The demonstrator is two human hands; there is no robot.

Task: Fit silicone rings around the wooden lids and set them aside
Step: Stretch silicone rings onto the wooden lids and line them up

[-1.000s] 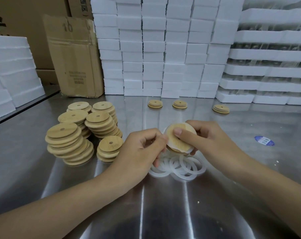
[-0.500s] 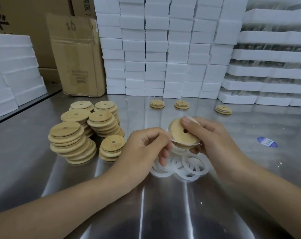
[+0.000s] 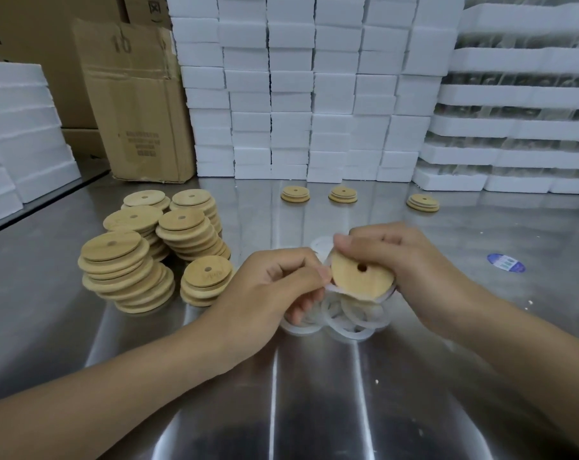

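Above table (image 3: 314,410) centre: round wooden lid (image 3: 358,277), pale smooth grain, small centre hole, tilted, gripped by right hand (image 3: 411,260), fingers curled round rim. Left hand (image 3: 275,283) fingers pinched translucent white silicone ring (image 3: 331,287) at lid's left edge. Loose rings (image 3: 351,318) lay heaped beneath, partly hidden by both hands. Leaning lid stacks (image 3: 142,257) left; three low stacks (image 3: 343,195) far back. Table glossy, streaked metal. White foam blocks (image 3: 314,94), cardboard box (image 3: 138,104) behind; blue sticker (image 3: 505,263) right.
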